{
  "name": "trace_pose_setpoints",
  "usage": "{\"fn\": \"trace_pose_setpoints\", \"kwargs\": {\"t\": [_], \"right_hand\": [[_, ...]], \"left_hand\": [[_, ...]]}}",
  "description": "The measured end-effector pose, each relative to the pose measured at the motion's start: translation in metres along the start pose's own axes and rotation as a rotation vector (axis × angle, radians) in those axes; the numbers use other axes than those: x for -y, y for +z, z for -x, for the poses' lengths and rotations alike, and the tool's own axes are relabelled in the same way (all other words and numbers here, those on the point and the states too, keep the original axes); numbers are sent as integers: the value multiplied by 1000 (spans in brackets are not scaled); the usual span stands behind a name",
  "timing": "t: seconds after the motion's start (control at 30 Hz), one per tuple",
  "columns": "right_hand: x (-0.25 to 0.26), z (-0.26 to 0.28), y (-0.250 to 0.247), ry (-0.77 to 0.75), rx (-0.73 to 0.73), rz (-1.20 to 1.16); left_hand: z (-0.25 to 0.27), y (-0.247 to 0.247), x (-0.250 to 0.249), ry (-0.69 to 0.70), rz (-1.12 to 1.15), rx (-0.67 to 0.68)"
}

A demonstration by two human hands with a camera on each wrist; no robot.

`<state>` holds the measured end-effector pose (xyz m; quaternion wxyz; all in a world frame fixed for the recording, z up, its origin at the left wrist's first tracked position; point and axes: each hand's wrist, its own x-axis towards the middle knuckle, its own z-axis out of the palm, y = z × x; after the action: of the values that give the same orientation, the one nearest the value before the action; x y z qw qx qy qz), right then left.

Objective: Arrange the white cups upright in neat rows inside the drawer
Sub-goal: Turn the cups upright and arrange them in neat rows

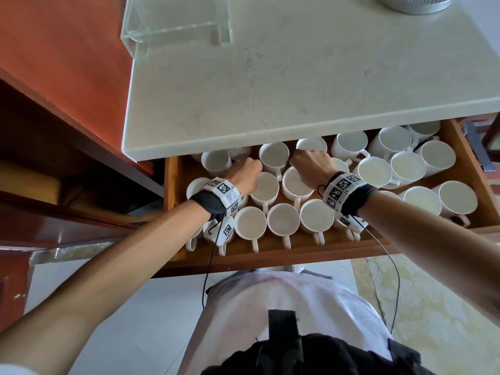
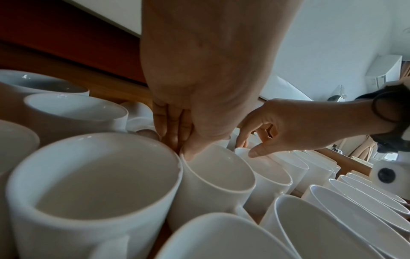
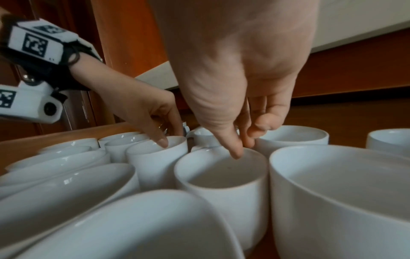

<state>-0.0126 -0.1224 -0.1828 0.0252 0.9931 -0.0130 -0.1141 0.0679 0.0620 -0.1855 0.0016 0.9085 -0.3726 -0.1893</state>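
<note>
White cups (image 1: 283, 219) stand upright in the drawer (image 1: 171, 185), mouths up, front-row handles toward its front edge — left hand (image 1: 244, 171) and right hand (image 1: 311, 165) each pinch a cup rim.

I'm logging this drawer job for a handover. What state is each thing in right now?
drawer: pulled open, holding many cups
white cups: all upright, front row neat, right side crowded
left hand: thumb inside a cup's rim, fingers outside it
right hand: thumb inside a cup's rim, fingers behind it
clear box: on the countertop, upright
</note>
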Motion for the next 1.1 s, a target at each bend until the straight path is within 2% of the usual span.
{"fn": "trace_pose_setpoints", "kwargs": {"t": [0.4, 0.53, 0.63, 0.73, 0.87, 1.0, 1.1], "right_hand": [[-8, -12, -8, -68, 34, -113], [-14, -16, -5, -77, 11, -95], [-13, -16, -3, -63, 2, -141], [-16, -15, -3, -61, -9, -190], [-15, -16, -6, -101, -26, -186], [0, -15, -10, -177, -114, -240], [19, -19, -9, -265, -116, -318]], "left_hand": [[0, -2, 0, -52, 18, 18], [-8, 1, 4, -28, 138, -139], [-11, -1, -2, 57, 96, -224], [-13, -4, -10, 67, -20, -150], [-15, 1, -10, 33, -38, -61], [-10, 2, -1, 78, 12, -116], [2, 2, 17, 65, 108, -172]]}}
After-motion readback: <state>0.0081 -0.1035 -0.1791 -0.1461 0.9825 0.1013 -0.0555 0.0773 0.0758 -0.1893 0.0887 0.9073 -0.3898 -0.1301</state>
